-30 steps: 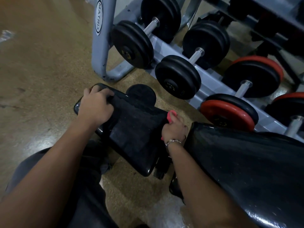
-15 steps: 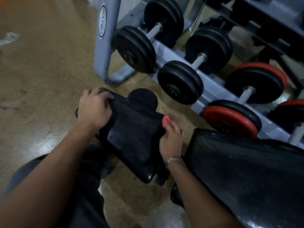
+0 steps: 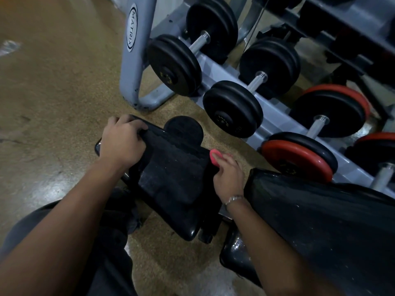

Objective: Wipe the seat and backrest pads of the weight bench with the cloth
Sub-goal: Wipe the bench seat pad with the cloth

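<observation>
A dark cloth (image 3: 175,167) lies spread over the black seat pad (image 3: 186,223) of the weight bench. My left hand (image 3: 123,144) grips the cloth's far left edge at the pad's end. My right hand (image 3: 229,178) pinches the cloth's right edge and also holds a small pink object (image 3: 214,158). The black glossy backrest pad (image 3: 331,231) rises at the right, just beside my right wrist, which wears a metal bracelet.
A grey dumbbell rack (image 3: 132,60) stands close behind the bench, with black dumbbells (image 3: 233,107) and red-plated ones (image 3: 297,157) on its lower rail. A round black roller pad (image 3: 183,130) sits past the seat. Speckled brown floor (image 3: 53,92) stretches to the left.
My right hand slid a little along the cloth's right edge, first toward me, then back. The left hand kept its grip at the pad's end. The view shifted slightly.
</observation>
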`<action>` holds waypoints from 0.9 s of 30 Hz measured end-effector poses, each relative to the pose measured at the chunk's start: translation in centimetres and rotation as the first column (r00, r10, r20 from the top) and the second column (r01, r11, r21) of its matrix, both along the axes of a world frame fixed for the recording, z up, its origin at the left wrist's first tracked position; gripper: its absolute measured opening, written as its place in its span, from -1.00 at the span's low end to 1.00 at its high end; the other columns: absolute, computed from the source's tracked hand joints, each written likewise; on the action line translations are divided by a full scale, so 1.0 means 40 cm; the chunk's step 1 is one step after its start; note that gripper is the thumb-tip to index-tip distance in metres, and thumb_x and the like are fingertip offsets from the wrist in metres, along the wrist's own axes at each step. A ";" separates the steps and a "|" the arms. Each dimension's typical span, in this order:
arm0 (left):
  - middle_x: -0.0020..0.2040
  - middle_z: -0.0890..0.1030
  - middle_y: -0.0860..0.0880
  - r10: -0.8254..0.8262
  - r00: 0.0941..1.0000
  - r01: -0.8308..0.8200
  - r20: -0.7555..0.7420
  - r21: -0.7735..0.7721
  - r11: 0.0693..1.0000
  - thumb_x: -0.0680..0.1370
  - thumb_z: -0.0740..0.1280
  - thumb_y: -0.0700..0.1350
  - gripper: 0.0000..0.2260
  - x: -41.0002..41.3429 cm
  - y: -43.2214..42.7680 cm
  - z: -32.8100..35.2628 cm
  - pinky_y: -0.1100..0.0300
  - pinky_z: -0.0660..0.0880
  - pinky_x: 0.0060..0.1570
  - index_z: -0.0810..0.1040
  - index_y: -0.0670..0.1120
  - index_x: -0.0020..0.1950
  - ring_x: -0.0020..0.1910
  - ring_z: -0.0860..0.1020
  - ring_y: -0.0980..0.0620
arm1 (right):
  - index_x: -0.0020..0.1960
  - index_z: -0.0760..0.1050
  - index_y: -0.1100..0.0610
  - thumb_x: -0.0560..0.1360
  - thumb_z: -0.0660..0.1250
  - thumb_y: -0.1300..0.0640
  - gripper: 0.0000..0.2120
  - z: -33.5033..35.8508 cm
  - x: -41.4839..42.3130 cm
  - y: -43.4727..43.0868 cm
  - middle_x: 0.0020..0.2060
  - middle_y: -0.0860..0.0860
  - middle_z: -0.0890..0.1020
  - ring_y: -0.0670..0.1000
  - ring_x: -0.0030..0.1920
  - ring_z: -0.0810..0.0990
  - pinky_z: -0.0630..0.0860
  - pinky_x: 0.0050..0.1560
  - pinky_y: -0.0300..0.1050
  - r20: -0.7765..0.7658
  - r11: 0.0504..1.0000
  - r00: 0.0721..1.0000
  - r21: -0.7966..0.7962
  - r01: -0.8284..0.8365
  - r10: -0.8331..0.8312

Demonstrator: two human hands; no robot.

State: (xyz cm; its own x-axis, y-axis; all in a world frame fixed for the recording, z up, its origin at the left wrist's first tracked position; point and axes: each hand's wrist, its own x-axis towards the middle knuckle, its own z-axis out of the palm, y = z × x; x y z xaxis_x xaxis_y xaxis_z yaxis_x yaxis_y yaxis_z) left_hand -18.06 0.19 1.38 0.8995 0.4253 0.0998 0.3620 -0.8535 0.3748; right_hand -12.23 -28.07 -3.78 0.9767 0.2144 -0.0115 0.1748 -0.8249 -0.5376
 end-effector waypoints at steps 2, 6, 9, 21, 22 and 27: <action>0.17 0.58 -0.17 -0.008 1.000 0.008 -0.008 0.010 1.000 0.42 0.31 -0.28 -0.62 -0.002 -0.004 0.000 -0.14 0.44 0.16 0.67 -0.05 0.18 0.06 0.45 -0.35 | 0.36 0.55 -0.12 0.48 0.18 0.39 -0.41 0.004 0.040 0.030 0.37 -0.09 0.54 0.11 0.39 0.41 0.39 0.36 0.16 -0.056 0.998 0.996 -0.027 0.062 -0.063; 0.14 0.59 -0.15 -0.003 1.000 0.003 -0.006 0.013 1.000 0.39 0.19 -0.17 -0.58 -0.008 -0.003 0.000 -0.12 0.45 0.13 0.68 -0.04 0.17 0.04 0.46 -0.34 | 0.32 0.59 -0.09 0.50 0.19 0.39 -0.45 0.017 -0.006 0.051 0.31 -0.13 0.57 0.06 0.32 0.43 0.41 0.34 0.06 -0.027 0.999 0.999 0.042 -0.034 0.035; 0.12 0.60 -0.15 0.001 1.000 -0.001 -0.008 0.011 1.000 0.34 0.12 -0.11 -0.52 0.000 -0.002 0.000 -0.12 0.45 0.11 0.68 -0.04 0.14 0.01 0.47 -0.32 | 0.31 0.60 -0.09 0.49 0.23 0.37 -0.47 0.014 -0.030 0.005 0.23 -0.12 0.62 0.08 0.16 0.49 0.50 0.21 0.06 0.073 0.987 0.985 -0.025 -0.157 0.158; 0.16 0.60 -0.11 -0.001 1.000 0.001 -0.009 0.030 1.000 0.33 0.10 -0.11 -0.51 0.002 -0.001 -0.005 -0.08 0.43 0.11 0.68 -0.01 0.14 0.04 0.50 -0.30 | 0.35 0.56 -0.10 0.46 0.21 0.38 -0.42 0.016 -0.077 0.006 0.24 -0.13 0.60 0.10 0.06 0.43 0.52 0.11 0.09 0.081 0.985 0.985 -0.089 -0.145 0.152; 0.16 0.60 -0.11 -0.001 1.000 0.001 -0.013 0.028 1.000 0.32 0.10 -0.11 -0.50 0.001 -0.001 -0.004 -0.09 0.43 0.11 0.68 -0.02 0.14 0.04 0.50 -0.30 | 0.35 0.55 -0.11 0.45 0.20 0.38 -0.40 0.018 -0.050 0.010 0.25 -0.12 0.60 0.12 0.08 0.43 0.51 0.14 0.10 0.068 0.988 0.990 -0.109 -0.114 0.121; 0.14 0.59 -0.14 -0.012 1.000 0.013 -0.017 0.033 0.999 0.34 0.13 -0.14 -0.51 -0.009 -0.008 0.002 -0.08 0.43 0.13 0.68 -0.04 0.17 0.04 0.48 -0.33 | 0.44 0.46 -0.09 0.50 0.19 0.37 -0.39 0.044 -0.038 0.062 0.33 -0.12 0.55 0.10 0.17 0.39 0.44 0.27 0.01 0.002 0.991 1.000 -0.133 -0.024 0.024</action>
State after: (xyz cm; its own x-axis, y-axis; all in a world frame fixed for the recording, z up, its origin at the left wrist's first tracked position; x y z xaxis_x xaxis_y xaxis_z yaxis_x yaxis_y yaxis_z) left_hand -18.41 -0.13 1.47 0.9063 0.4110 0.0980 0.3576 -0.8697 0.3403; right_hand -13.77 -25.57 -2.02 0.9713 0.2347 -0.0381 0.1971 -0.8844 -0.4230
